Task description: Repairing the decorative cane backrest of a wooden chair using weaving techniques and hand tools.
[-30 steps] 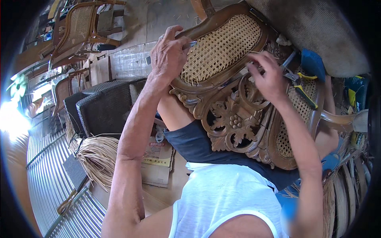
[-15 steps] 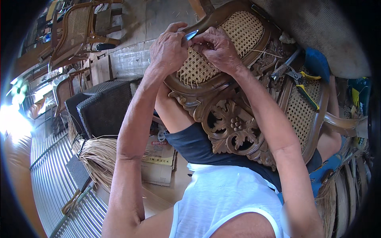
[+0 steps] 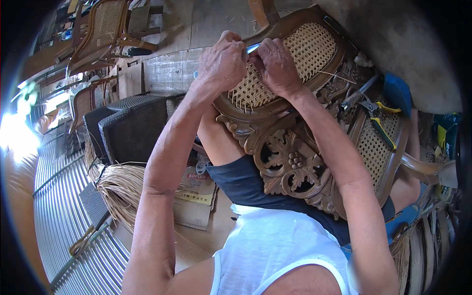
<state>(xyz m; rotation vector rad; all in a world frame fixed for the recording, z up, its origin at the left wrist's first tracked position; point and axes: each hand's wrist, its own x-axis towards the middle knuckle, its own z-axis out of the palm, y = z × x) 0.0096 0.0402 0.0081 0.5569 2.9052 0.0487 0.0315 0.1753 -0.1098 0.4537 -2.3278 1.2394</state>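
Note:
A carved wooden chair piece with woven cane panels lies across my bare legs. Near the top of the upper cane panel, my left hand is curled around a shiny metal tool, only partly visible. Beside it, my right hand has its fingers bent and pinched at the weave; whatever is between them is hidden. Loose cane ends stick out along that panel. Yellow-handled pliers and a metal-shafted tool rest on the lower part of the piece, at the right.
Cane chairs stand at the upper left, near a dark woven armchair. A bundle of cane strands lies left of me on flattened cardboard. Corrugated sheeting lines the far left; a blue object sits at the right.
My right hand has swung up and left from beside the pliers to the metal tool at my left hand, closing its fingers there. The view has shifted slightly.

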